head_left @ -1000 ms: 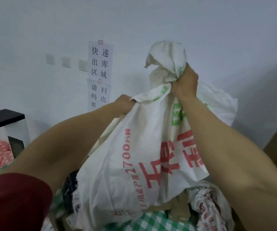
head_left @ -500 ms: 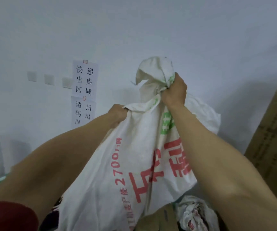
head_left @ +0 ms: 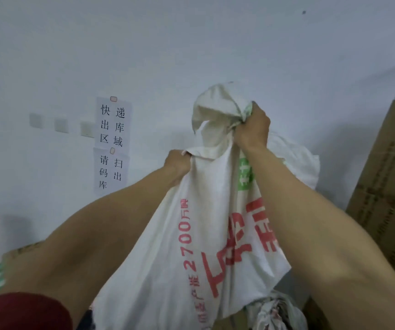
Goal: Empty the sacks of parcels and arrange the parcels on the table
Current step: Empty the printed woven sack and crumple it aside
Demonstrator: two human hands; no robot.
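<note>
Sack held up by its top end, both hands on it.

R hand point(head_left: 252, 129): fingers point(head_left: 240, 126) curled tight round a bunched wad of cloth at the highest corner of the sack point(head_left: 203, 234). L hand point(head_left: 177, 164) grips the other corner, lower & to the left, fingertips hidden behind the fold. Sack hangs between the forearms, in front of the wall w/ its paper signs point(head_left: 114, 122), red print toward the camera. Its lower end is out of frame, so can't tell if anything is coming out. Bench not in view. To do this well, prob.: bring L corner level w/ R and take more cloth in it, as that edge grip looks the weaker. Shake in short jerks, not swings, staying clear of the cardboard box point(head_left: 386, 186) at right & the crumpled sack point(head_left: 277, 313) underneath.
</note>
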